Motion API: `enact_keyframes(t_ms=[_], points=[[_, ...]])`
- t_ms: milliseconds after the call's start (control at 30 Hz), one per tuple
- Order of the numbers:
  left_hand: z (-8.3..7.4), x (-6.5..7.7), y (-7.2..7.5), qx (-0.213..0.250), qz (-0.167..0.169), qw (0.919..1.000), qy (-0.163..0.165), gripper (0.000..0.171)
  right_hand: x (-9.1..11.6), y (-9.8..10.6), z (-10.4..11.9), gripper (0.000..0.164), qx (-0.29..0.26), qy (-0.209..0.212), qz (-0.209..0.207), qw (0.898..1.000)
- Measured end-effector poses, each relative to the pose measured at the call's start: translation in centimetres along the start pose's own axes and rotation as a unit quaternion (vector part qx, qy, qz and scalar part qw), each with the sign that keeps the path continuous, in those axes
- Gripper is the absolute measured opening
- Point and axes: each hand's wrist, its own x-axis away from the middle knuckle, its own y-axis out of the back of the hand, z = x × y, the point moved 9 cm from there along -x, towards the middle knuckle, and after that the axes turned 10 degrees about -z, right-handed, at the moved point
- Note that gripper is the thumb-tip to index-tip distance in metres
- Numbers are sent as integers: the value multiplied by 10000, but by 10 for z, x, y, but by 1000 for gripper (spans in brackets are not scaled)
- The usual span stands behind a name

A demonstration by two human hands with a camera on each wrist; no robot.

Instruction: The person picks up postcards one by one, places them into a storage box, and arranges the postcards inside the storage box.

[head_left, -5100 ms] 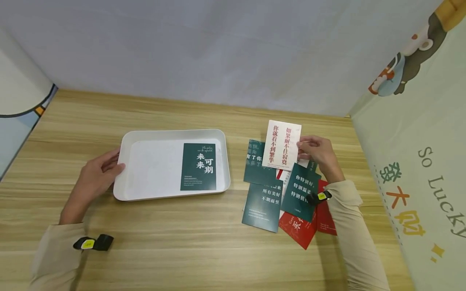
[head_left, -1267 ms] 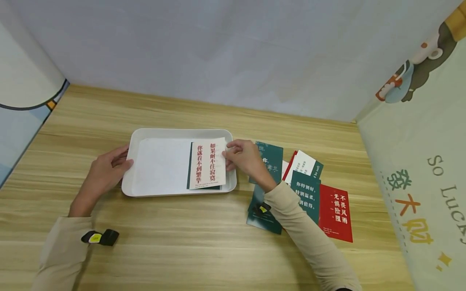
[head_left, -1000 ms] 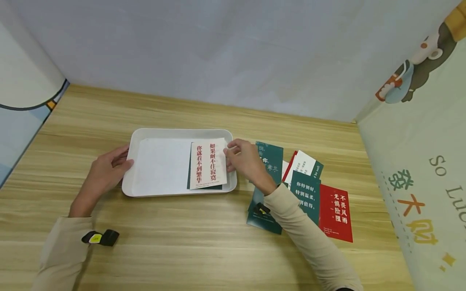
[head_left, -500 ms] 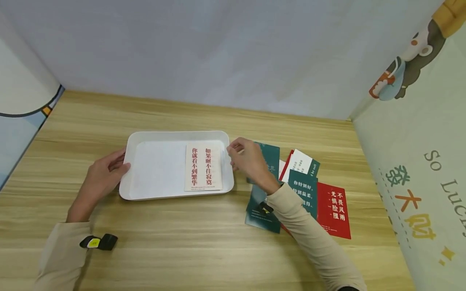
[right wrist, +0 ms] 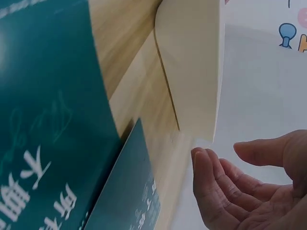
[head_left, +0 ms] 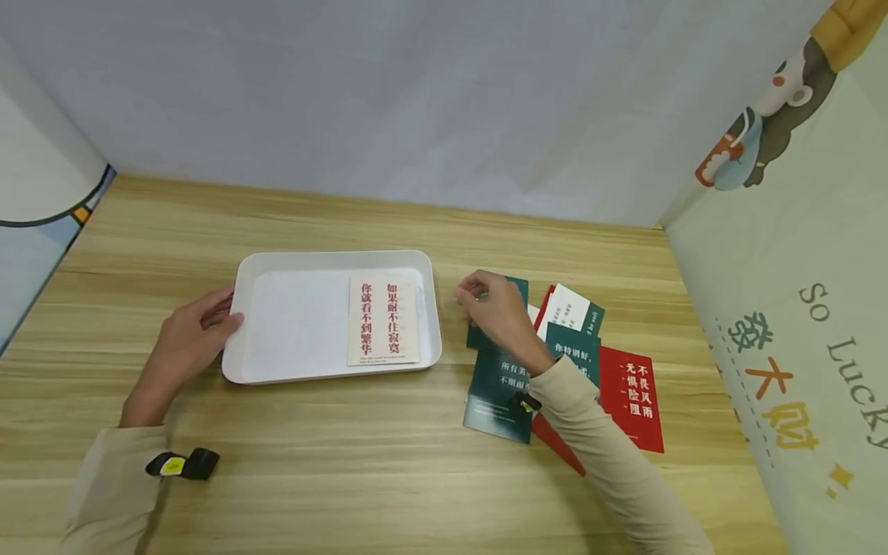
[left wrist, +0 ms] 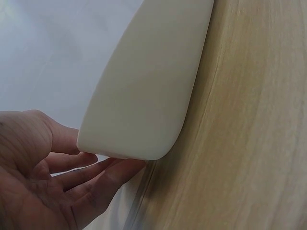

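My left hand (head_left: 183,339) grips the left end of a shallow white tray (head_left: 291,324), thumb on its rim. In the left wrist view, my fingers press against the outside of the tray (left wrist: 144,86). A cream card (head_left: 378,320) with red lettering lies at the tray's right side, hiding what is under it. My right hand (head_left: 502,312) holds nothing, fingers loosely bent, above the near-left part of a card pile. The right wrist view shows a gap between its thumb and fingers (right wrist: 204,172), beside the tray's right end (right wrist: 189,62).
Overlapping cards lie right of the tray: dark green cards (head_left: 496,416), a red card (head_left: 627,416) and a white-and-green card (head_left: 565,304). My right sleeve (head_left: 597,439) covers part of them. A pale cloth wall (head_left: 388,116) stands behind the wooden table (head_left: 361,462).
My right hand carried the cream card from the pile into the tray, laid it over the green card, released it, and moved back right. My left hand keeps hold of the tray.
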Motion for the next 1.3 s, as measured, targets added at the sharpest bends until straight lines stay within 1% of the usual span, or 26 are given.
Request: enact_keyframes(t_ms=[133,300,400,533,700,867,967,1133,1300], points=[[-1,-1,0,9,5,10000,-17,59,-1,11,-7,20,291,58,-33,9996],[-2,-1,0,-42,-10,10000,-21,59,-4,24,-21,26,625,-59,-56,9980],[-2,-2,1,-59,-18,10000,-19,59,-5,30,-33,33,666,-325,29,9972],[-3,-3,1,-89,-5,10000,-15,59,-7,37,-47,39,537,-676,85,9962],[-1,-2,0,-240,59,9997,2,60,-10,46,-59,43,545,-901,5,9944],[0,0,0,-267,98,9996,23,60,-15,49,-69,48,708,-993,72,9925],[0,0,-1,-264,122,9996,49,60,-18,50,-77,53,915,-1071,159,9899],[-1,0,-1,-263,133,9996,43,60,-21,52,-85,65,1401,-1112,243,9836],[-4,0,0,-263,112,9996,-10,60,-24,55,-87,76,1634,-1244,279,9783]])
